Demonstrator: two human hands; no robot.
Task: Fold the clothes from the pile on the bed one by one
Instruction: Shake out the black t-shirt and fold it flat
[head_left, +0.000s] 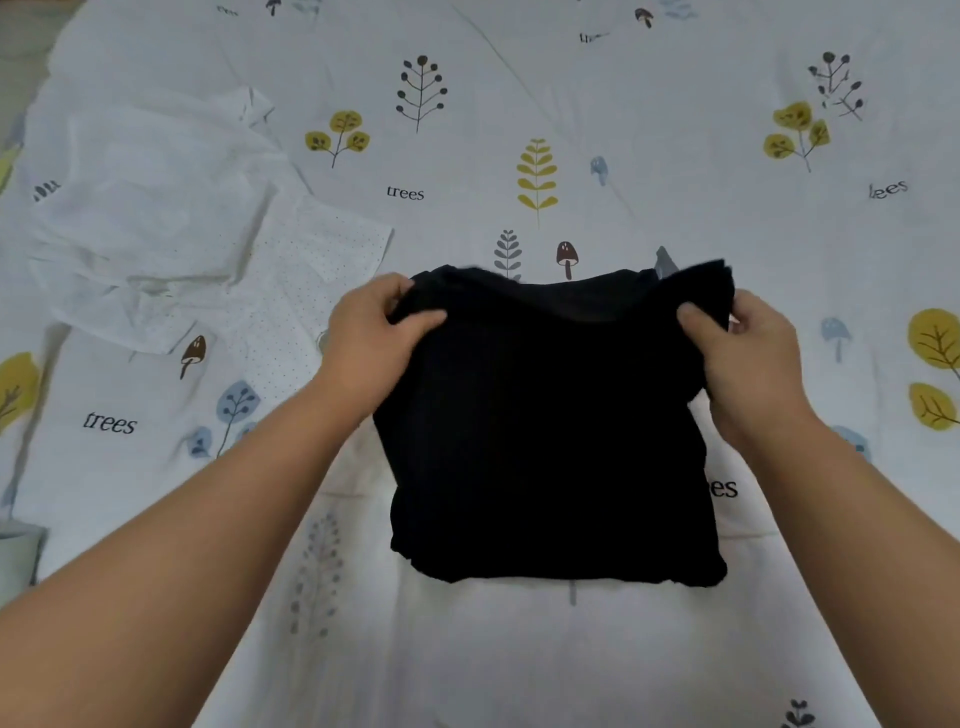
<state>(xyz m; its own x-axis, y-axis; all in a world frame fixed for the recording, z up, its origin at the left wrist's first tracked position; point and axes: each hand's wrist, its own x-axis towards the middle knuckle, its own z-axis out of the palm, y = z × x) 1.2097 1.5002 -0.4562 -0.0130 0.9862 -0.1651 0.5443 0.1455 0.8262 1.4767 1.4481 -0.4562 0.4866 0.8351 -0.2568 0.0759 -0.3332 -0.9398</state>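
garment: black garment (550, 431), already folded into a rough square, lies on the bed sheet (519, 665) right in front of the person; near edge rests on the sheet, far edge is lifted.
left hand: left hand (371, 338) pinches the far left corner, thumb on top, fingers curled under the cloth.
right hand: right hand (748, 348) pinches the far right corner the same way; this corner bunches up higher.
step: likely the last fold, far edge toward the near edge.
how to do well: keep both corners level, pull the cloth taut between the hands, lay the far edge flush on the near edge, then smooth the right-side bunching flat.
risk: layers under may slip and skew.
pile: white dotted clothes (171, 228) lie well apart at the left, unfolded.
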